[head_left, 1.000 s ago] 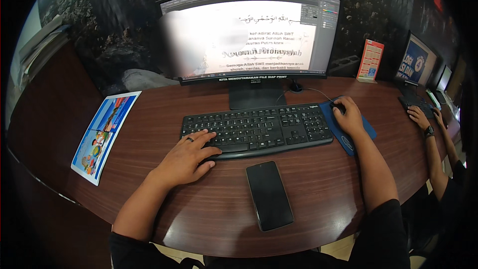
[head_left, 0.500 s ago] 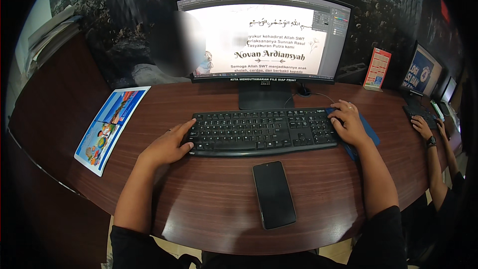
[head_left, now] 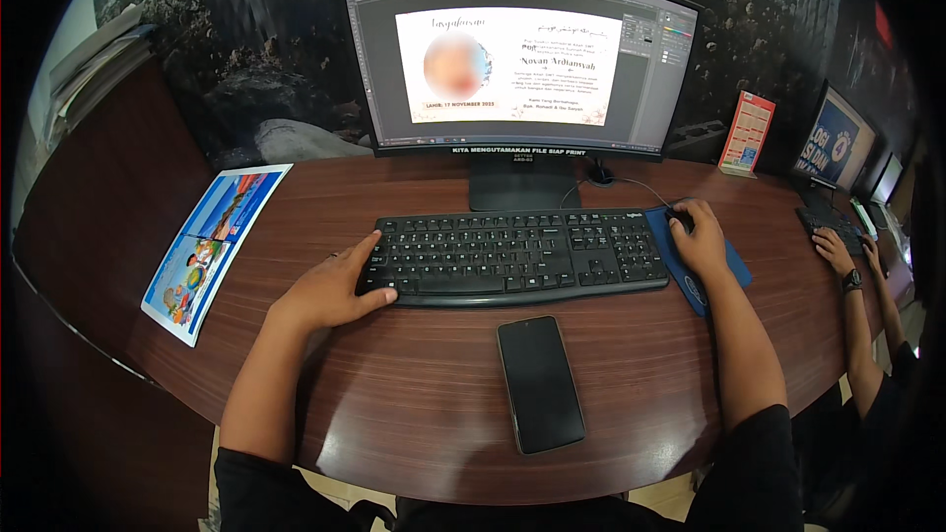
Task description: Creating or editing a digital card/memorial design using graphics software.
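Note:
My left hand [head_left: 333,288] rests at the left end of a black keyboard [head_left: 473,251], fingers apart. Its thumb lies along the bottom-left keys and the fingertips reach the left edge keys. On a blue mouse pad [head_left: 726,258] to the right of the keyboard, my right hand [head_left: 702,241] curls over a dark computer mouse [head_left: 680,218], most of which it hides. Behind the keyboard stands a wide monitor [head_left: 631,89], its screen showing a white card layout with a round blurred picture and lines of text, and tool panels at the right.
A black phone [head_left: 541,384] lies in front of the keyboard. Printed colour sheets [head_left: 212,256] lie at the left by a dark partition. An orange stand-up card [head_left: 747,135] is right of the monitor. At far right, a co-worker's hands [head_left: 836,248] are at another keyboard.
My right hand has shifted slightly right, from the keyboard's right edge onto the mouse. My left thumb now reaches farther over the keys. On screen, the layout has shrunk from a close-up to the whole card.

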A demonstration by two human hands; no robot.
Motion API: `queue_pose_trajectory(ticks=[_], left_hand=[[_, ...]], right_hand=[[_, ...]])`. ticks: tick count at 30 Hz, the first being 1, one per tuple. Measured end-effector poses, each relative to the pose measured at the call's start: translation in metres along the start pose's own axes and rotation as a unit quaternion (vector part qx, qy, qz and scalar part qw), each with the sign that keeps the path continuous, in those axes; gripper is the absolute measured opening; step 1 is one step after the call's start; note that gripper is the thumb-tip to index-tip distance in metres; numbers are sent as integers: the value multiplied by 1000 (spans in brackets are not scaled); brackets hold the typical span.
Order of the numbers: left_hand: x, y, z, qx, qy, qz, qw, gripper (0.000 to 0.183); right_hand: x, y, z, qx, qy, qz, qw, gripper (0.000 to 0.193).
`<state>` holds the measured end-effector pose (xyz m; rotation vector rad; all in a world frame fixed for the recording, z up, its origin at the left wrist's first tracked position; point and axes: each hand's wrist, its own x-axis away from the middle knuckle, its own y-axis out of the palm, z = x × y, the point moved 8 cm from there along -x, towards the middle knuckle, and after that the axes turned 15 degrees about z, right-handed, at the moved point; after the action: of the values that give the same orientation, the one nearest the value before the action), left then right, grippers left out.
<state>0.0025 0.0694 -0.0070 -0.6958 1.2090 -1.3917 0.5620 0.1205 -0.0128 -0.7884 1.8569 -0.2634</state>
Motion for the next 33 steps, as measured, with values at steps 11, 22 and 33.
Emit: queue_pose_trajectory(ticks=[11, 22, 33], left_hand=[[0, 2, 1, 6, -8, -10, 1000, 103], [1, 2, 2, -3, -17, -18, 1000, 102], [1, 2, 2, -2, -9, -12, 1000, 102]], right_hand=[[0, 0, -5, -10, -4, -2, 1000, 24], [0, -2, -5, 1, -10, 4, 1000, 24], [-1, 0, -3, -4, -7, -4, 1000, 24]])
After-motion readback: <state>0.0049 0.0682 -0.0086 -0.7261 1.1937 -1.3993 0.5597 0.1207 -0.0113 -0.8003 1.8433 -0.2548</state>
